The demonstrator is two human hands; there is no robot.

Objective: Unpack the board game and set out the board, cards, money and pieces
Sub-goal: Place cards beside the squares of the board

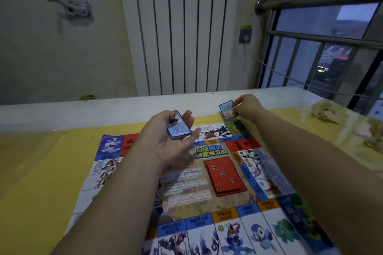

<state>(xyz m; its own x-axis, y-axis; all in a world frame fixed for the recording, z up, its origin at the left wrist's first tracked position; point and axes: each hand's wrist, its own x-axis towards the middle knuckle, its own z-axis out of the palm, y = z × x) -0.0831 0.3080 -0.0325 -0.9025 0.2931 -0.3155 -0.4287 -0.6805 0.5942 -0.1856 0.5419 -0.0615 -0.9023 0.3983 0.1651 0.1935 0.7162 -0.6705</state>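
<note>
**Over the game board (186, 188) at 1 o'clock: single card (227, 110) pinched**

Right hand (246, 107) pinches the blue-edged single card between thumb and fingertips, above the far corner. Left hand (165, 141) is palm up at 12 o'clock, fingers loosely curled round a card stack (178, 126). Red deck (224, 176) sits at board centre. Game board lies flat on yellow table cover (41, 161).

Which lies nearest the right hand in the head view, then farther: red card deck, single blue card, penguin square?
1. single blue card: pinched by the right hand itself, beyond the board's far right corner.
2. red card deck: board centre.
3. penguin square: board's near edge.
</note>
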